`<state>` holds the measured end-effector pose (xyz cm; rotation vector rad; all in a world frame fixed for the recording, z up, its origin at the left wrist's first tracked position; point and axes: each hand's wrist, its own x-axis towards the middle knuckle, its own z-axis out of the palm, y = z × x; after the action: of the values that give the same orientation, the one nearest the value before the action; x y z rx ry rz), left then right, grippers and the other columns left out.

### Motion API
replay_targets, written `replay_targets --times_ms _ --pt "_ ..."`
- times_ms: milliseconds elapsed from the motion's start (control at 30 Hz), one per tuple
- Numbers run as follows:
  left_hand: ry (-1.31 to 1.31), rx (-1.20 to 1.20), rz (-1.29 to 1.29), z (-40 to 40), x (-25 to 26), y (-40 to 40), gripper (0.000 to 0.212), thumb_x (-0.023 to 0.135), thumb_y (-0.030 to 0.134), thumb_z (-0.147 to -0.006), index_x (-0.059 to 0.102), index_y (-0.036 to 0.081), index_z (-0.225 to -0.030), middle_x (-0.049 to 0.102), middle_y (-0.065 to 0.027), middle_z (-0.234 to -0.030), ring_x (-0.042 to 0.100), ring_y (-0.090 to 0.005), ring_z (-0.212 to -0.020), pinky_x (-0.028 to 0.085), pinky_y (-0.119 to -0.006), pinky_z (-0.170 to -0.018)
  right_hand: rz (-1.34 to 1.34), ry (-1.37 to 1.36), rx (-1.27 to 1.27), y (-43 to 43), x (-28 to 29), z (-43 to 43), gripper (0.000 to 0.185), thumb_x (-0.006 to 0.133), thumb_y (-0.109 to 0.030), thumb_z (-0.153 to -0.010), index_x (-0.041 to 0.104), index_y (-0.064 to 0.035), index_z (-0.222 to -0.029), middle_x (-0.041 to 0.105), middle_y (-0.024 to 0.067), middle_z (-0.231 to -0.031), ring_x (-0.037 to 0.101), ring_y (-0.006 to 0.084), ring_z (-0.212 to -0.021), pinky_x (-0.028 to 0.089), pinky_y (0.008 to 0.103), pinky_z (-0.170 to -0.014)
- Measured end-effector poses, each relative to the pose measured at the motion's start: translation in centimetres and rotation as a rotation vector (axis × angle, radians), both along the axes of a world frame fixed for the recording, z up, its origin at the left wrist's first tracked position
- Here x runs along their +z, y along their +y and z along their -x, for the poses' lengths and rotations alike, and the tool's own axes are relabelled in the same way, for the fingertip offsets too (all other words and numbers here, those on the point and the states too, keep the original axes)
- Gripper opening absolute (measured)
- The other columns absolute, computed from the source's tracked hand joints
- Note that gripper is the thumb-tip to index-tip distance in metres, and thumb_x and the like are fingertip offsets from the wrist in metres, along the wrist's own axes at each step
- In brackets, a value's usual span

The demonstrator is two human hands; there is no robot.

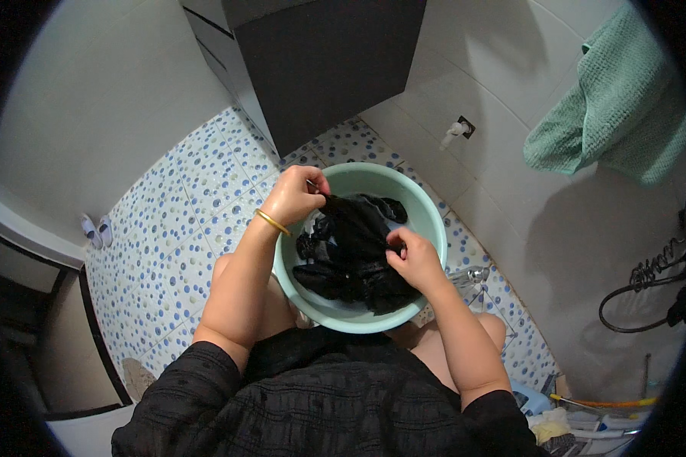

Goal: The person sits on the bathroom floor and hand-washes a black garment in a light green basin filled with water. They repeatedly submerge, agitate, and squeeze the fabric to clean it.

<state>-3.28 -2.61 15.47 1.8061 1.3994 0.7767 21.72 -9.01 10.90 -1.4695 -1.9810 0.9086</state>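
A pale green plastic basin (359, 325) stands before me on the tiled floor, between my knees. In it lies wet black cloth (351, 251), partly in cloudy water. My left hand (297, 194), with a gold bangle (271, 221) at the wrist, pinches one edge of the cloth over the basin's far left rim. At the right side of the basin, my right hand (416, 257) grips another part of the same cloth. The fabric is stretched between both hands. Folds hide how many pieces there are.
A dark cabinet (331, 63) stands beyond the basin. On the right wall are a white tap or pipe fitting (456, 134), a hanging green towel (617, 108) and a coiled black hose (634, 297). Slippers (97, 230) lie at far left. Behind my right elbow is a blue container (529, 398).
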Motion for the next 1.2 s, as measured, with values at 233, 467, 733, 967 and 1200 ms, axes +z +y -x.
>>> replay_targets --times_ms 233,467,733,967,1200 --pt "-0.049 0.251 -0.41 -0.7 0.8 -1.0 0.015 0.053 -0.001 -0.066 0.057 0.0 -0.081 0.059 -0.0087 -0.069 0.057 -0.0151 -0.062 0.047 -0.026 -0.059 0.076 0.506 -0.121 0.8 -1.5 -1.4 0.011 0.049 -0.006 -0.082 0.049 -0.0029 -0.092 0.049 0.0003 -0.076 0.044 0.0076 -0.068 0.038 0.0215 -0.062" --pt "-0.761 0.255 0.111 -1.4 1.0 0.4 0.012 0.052 0.004 -0.078 0.055 0.0 -0.089 0.057 -0.0022 -0.079 0.053 -0.0081 -0.07 0.044 -0.022 -0.059 0.121 0.832 0.219 0.9 2.0 -0.9 0.012 0.048 -0.002 -0.082 0.045 -0.0069 -0.093 0.047 0.0038 -0.108 0.045 0.0112 -0.096 0.034 0.0236 -0.087" --pt "-0.271 0.018 -0.2 -4.2 4.8 1.1 0.009 0.053 0.004 -0.081 0.056 -0.001 -0.087 0.056 -0.0011 -0.075 0.05 -0.0066 -0.069 0.043 -0.022 -0.063 -0.032 0.291 0.126 -1.1 -1.3 3.0 0.031 0.064 -0.018 -0.072 0.054 -0.0013 -0.096 0.045 0.0156 -0.109 0.049 0.0274 -0.096 0.042 0.0347 -0.077" --pt "-0.009 -0.121 -0.299 -4.1 8.6 -0.5 0.007 0.054 0.0 -0.079 0.057 -0.001 -0.086 0.057 -0.0038 -0.072 0.052 -0.0074 -0.068 0.044 -0.023 -0.064 -0.225 0.3 -0.006 -1.1 -1.0 3.1 0.026 0.065 -0.017 -0.071 0.061 0.0003 -0.09 0.055 0.0191 -0.093 0.056 0.0298 -0.078 0.045 0.0351 -0.066" --pt "0.246 -0.23 -0.776 -2.2 11.9 -1.8 0.008 0.059 0.008 -0.077 0.057 0.002 -0.083 0.058 -0.0102 -0.074 0.057 -0.0205 -0.066 0.046 -0.029 -0.06 -0.038 0.869 -0.188 0.3 3.0 -0.4 0.011 0.063 0.0 -0.069 0.061 0.0001 -0.08 0.06 0.0058 -0.08 0.055 0.0116 -0.074 0.044 0.0229 -0.069"
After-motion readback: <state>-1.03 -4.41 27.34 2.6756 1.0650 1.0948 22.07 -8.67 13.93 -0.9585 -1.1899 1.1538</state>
